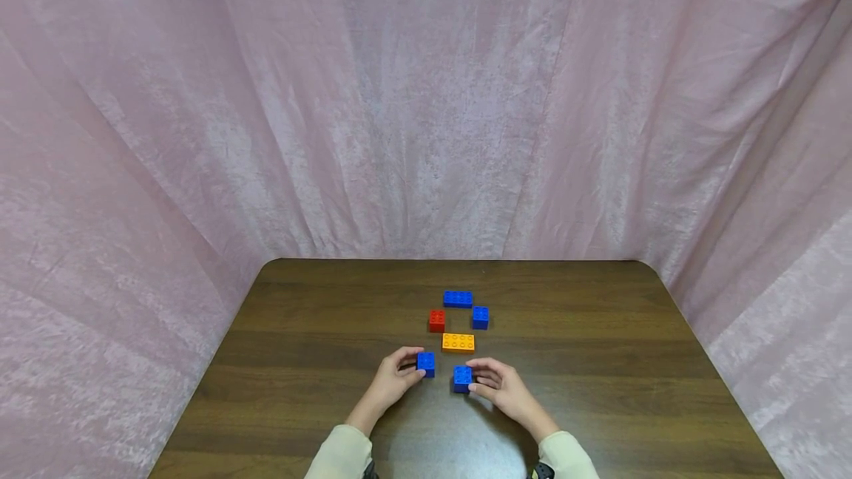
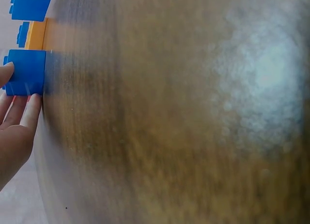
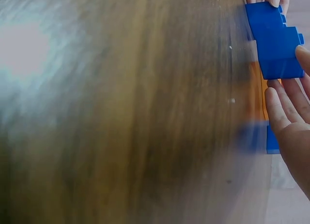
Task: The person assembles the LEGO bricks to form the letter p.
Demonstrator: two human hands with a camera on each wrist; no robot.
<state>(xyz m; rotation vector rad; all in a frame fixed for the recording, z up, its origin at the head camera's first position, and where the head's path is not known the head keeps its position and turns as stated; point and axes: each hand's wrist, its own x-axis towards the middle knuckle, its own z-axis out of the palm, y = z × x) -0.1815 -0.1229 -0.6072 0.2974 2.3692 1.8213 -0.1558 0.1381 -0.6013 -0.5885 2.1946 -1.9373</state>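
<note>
Near the front middle of the table, my left hand [image 1: 390, 380] pinches a square blue toy brick [image 1: 426, 364] between thumb and fingers, gripping its left side. A second square blue brick [image 1: 462, 379] is held from its right side by my right hand [image 1: 507, 392]. The two bricks stand apart with a small gap, studs up. In the left wrist view the left brick [image 2: 26, 73] sits against the table surface, and the right-hand brick looks slightly tilted. Whether that one touches the table I cannot tell. The right wrist view shows the right-hand brick [image 3: 280, 54] partly covering the other.
Just beyond the hands lies a long orange brick [image 1: 458, 344]. Behind it are a small red brick [image 1: 436, 321], a small blue brick [image 1: 481, 318] and a long blue brick [image 1: 458, 299]. Pink curtains [image 1: 452, 109] hang around the brown wooden table [image 1: 319, 309].
</note>
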